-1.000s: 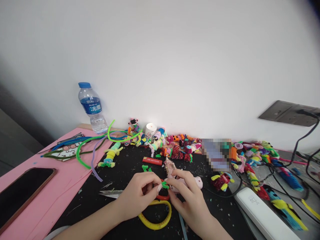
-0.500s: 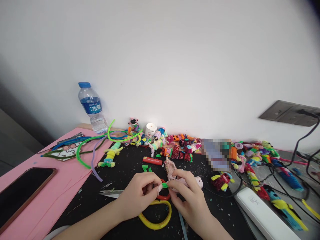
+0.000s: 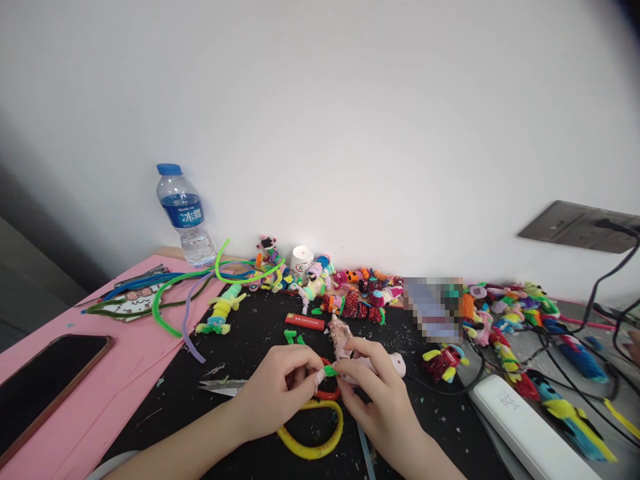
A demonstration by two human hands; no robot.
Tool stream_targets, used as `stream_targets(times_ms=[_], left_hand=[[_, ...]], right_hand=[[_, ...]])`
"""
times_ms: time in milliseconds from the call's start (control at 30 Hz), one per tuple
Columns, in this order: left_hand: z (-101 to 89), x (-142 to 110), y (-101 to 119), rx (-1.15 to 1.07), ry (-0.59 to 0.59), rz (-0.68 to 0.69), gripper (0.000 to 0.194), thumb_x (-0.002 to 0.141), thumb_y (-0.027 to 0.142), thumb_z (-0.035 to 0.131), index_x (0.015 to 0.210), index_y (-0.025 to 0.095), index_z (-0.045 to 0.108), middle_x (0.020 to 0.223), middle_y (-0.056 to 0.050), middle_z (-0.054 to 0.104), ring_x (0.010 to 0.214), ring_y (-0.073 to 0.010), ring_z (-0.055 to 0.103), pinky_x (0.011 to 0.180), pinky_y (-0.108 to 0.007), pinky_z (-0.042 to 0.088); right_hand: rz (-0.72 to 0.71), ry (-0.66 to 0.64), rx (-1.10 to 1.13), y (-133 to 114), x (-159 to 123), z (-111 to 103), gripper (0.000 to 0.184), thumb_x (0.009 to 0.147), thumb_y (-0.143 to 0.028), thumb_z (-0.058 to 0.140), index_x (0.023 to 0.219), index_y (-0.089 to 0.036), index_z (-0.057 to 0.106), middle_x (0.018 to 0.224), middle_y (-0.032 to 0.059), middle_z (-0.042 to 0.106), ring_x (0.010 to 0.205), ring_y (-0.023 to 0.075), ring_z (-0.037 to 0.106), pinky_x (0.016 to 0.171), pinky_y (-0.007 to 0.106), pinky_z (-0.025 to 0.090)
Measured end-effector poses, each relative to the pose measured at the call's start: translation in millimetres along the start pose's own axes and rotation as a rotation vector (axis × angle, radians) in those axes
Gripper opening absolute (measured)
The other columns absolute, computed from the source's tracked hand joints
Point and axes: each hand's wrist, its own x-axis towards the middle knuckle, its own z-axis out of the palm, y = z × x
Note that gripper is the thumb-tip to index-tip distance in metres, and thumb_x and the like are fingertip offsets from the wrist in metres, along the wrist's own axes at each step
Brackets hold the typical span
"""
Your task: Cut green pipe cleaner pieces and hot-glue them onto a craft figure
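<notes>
Between my fingertips is a short piece of green pipe cleaner (image 3: 329,371). My left hand (image 3: 280,383) pinches its left end, and my right hand (image 3: 377,383) pinches the right end. Scissors with one yellow handle (image 3: 310,456) and one red lie beneath my hands, blades pointing left. Behind my right hand rests a pale pink hot glue gun (image 3: 398,363), its nozzle end crusted brown; most of its body is covered by the hand. Small bent green pipe cleaner bits (image 3: 294,337) lie just beyond my left hand, near a red lighter (image 3: 305,322).
Pipe cleaner figures line the wall, including a yellow-green one (image 3: 223,310) and a dark red one (image 3: 444,363). Long pipe cleaners (image 3: 186,320) cross the pink sheet (image 3: 135,360), beside a phone (image 3: 55,387) and a water bottle (image 3: 181,213). A white power bank (image 3: 525,427) and cables lie right.
The two open green tips between my fingers have come together into one compact piece. Both hands stay in nearly the same place.
</notes>
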Motion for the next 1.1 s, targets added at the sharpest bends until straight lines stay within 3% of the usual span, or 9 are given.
stream_targets(times_ms=[500, 833, 1100], left_hand=[[0.7, 1.5, -3.2, 0.021, 0.002, 0.014, 0.018, 0.083, 0.019, 0.047, 0.068, 0.014, 0.055, 0.059, 0.004, 0.046, 0.050, -0.0084, 0.037, 0.048, -0.019, 0.029], [-1.4, -1.9, 2.3, 0.103, -0.029, 0.048, 0.015, 0.083, 0.017, 0.046, 0.073, 0.015, 0.056, 0.062, 0.003, 0.046, 0.052, -0.0092, 0.041, 0.050, -0.019, 0.032], [-0.3, -1.8, -1.6, 0.139, -0.014, 0.071, 0.010, 0.083, 0.015, 0.046, 0.077, 0.017, 0.055, 0.067, 0.003, 0.049, 0.052, -0.0086, 0.042, 0.050, -0.019, 0.033]], right_hand=[[0.025, 0.003, 0.043, -0.4, -0.4, 1.0, 0.020, 0.079, -0.007, 0.050, 0.091, -0.020, 0.060, 0.103, 0.0108, 0.051, 0.094, 0.0216, 0.054, 0.080, 0.038, 0.048], [0.126, -0.030, 0.168, -0.7, -0.6, 0.7, 0.023, 0.078, -0.004, 0.048, 0.091, -0.020, 0.059, 0.105, 0.0101, 0.050, 0.089, 0.0183, 0.056, 0.070, 0.029, 0.051], [0.142, -0.054, 0.176, -0.9, -2.0, -0.5, 0.022, 0.079, -0.005, 0.048, 0.090, -0.020, 0.059, 0.106, 0.0101, 0.048, 0.092, 0.0192, 0.054, 0.075, 0.032, 0.050]])
